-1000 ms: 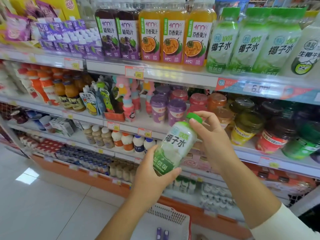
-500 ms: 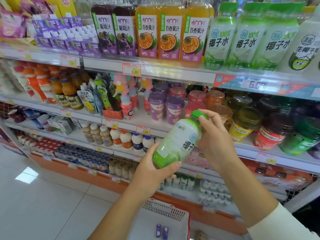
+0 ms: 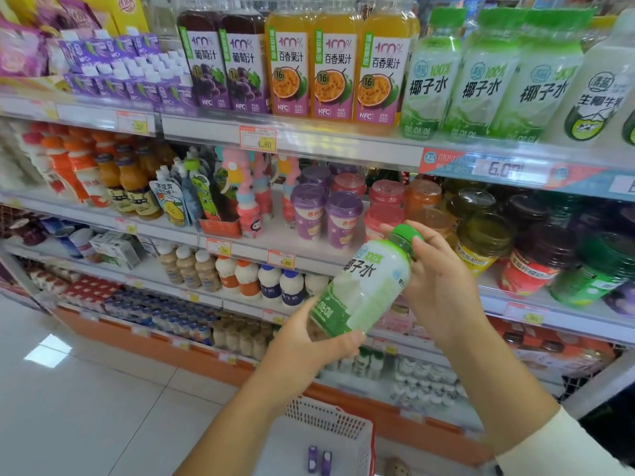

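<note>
Coconut-water bottle [image 3: 367,286], tilted, between left hand [image 3: 309,348], right hand [image 3: 436,286]

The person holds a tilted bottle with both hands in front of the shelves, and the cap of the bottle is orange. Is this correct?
Not quite. The cap is green, not orange, as the head view shows. The rest holds: the bottle is tilted, the left hand grips its base and the right hand holds it near the cap, in front of the shelves.
</note>
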A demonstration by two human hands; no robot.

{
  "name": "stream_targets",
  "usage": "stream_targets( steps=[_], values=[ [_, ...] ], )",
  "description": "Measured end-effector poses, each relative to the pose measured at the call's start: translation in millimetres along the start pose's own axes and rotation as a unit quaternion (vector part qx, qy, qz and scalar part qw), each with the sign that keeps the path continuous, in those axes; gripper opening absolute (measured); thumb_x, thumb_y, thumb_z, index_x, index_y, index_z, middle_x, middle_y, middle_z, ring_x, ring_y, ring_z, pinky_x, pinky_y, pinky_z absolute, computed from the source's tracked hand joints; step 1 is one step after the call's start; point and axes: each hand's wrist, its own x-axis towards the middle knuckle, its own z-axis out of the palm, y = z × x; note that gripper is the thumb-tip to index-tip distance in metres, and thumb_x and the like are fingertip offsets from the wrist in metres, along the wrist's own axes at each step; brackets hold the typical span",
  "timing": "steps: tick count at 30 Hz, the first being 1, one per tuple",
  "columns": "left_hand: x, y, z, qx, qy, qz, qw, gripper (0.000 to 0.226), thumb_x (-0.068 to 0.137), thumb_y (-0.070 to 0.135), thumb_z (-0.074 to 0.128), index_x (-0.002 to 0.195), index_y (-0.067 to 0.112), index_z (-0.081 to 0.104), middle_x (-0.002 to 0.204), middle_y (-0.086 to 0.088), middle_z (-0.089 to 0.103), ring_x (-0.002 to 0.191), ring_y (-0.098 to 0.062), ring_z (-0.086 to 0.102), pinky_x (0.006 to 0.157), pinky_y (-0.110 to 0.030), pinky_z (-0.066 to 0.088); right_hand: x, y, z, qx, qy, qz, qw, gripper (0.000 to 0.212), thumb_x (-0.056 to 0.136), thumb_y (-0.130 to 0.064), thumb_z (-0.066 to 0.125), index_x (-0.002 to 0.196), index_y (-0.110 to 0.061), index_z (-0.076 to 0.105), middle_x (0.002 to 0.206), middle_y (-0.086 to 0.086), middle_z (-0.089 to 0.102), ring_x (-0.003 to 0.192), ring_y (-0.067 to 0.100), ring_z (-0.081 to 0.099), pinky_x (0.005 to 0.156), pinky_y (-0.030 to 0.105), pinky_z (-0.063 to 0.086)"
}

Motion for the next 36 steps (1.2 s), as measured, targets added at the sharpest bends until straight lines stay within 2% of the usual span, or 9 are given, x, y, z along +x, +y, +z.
stream_targets(
  steps=[3,8,12,16,22,25,28,32,36],
  values=[
    [-2,-1,5,0.091,0.092,0.073,0.989,0.067,0.077,0.016,0.082,0.126,0.046,0.048,0.110,0.031,0.064,0.101,0.007,0.063,0.080,-0.014,0.052,4,0,0,-0.049,0.020,0.008,0.999,0.019,0.095,-0.014,0.054,0.111,-0.015,0.063,0.104,0.006,0.069,0.089,0.018,0.068,0.072,0.035,0.056],
    [-3,-8,7,0.122,0.111,0.103,0.981,0.074,0.076,0.016,0.083,0.124,0.054,0.042,0.109,0.043,0.056,0.101,0.013,0.059,0.078,-0.008,0.049,2,3,-5,-0.071,0.053,0.015,0.996,0.019,0.091,-0.009,0.060,0.109,-0.014,0.065,0.115,0.017,0.063,0.084,0.019,0.072,0.064,0.035,0.058],
    [2,-9,7,0.130,0.108,0.102,0.980,0.076,0.075,0.019,0.084,0.129,0.053,0.042,0.114,0.035,0.059,0.103,0.009,0.061,0.082,-0.016,0.053,3,0,-8,-0.063,0.045,0.022,0.997,0.021,0.090,-0.011,0.060,0.110,-0.015,0.065,0.117,0.016,0.063,0.088,0.020,0.071,0.065,0.037,0.059],
    [16,-1,4,0.136,0.102,0.125,0.978,0.074,0.076,0.020,0.084,0.127,0.053,0.042,0.113,0.039,0.056,0.105,0.011,0.058,0.082,-0.014,0.052,8,-24,-6,-0.187,0.018,0.022,0.982,0.025,0.094,-0.016,0.059,0.116,-0.024,0.066,0.111,0.002,0.072,0.093,0.021,0.071,0.072,0.038,0.058],
    [62,51,9,0.191,0.045,0.195,0.961,0.082,0.069,0.043,0.085,0.129,0.064,0.033,0.127,0.033,0.054,0.112,0.011,0.055,0.090,-0.014,0.050,25,-101,19,-0.244,0.028,-0.065,0.967,0.033,0.068,-0.020,0.074,0.099,-0.017,0.063,0.094,0.012,0.073,0.071,0.023,0.070,0.059,0.039,0.058],
    [93,105,8,0.306,0.025,0.276,0.911,0.088,0.065,0.071,0.074,0.133,0.070,0.018,0.137,0.044,0.034,0.127,0.021,0.032,0.107,-0.019,0.034,37,-160,39,-0.283,-0.003,-0.144,0.948,0.035,0.066,-0.018,0.073,0.099,-0.015,0.063,0.096,0.008,0.074,0.075,0.021,0.071,0.056,0.035,0.059],
    [120,170,5,0.424,0.052,0.341,0.838,0.082,0.075,0.084,0.050,0.143,0.059,0.011,0.135,0.053,0.006,0.122,0.036,0.000,0.109,-0.012,0.010,56,-227,60,-0.350,-0.019,-0.233,0.907,0.029,0.076,-0.011,0.072,0.103,-0.016,0.063,0.091,-0.005,0.075,0.073,0.014,0.072,0.052,0.023,0.054],
    [169,241,-2,0.513,0.151,0.438,0.723,0.073,0.088,0.074,0.027,0.151,0.039,0.022,0.154,0.027,0.020,0.142,0.009,0.012,0.117,-0.022,0.009,96,-310,89,-0.391,-0.016,-0.327,0.860,0.028,0.083,-0.004,0.070,0.107,-0.015,0.061,0.090,0.001,0.071,0.063,0.007,0.068,0.047,0.023,0.053],
    [215,282,-2,0.589,0.178,0.436,0.657,0.066,0.095,0.067,0.030,0.152,0.032,0.029,0.160,0.012,0.025,0.148,-0.008,0.019,0.123,-0.035,0.014,150,-367,108,-0.474,0.014,-0.341,0.812,0.034,0.083,-0.013,0.074,0.115,-0.015,0.062,0.100,0.001,0.071,0.064,0.009,0.069,0.049,0.024,0.056]
  ],
)
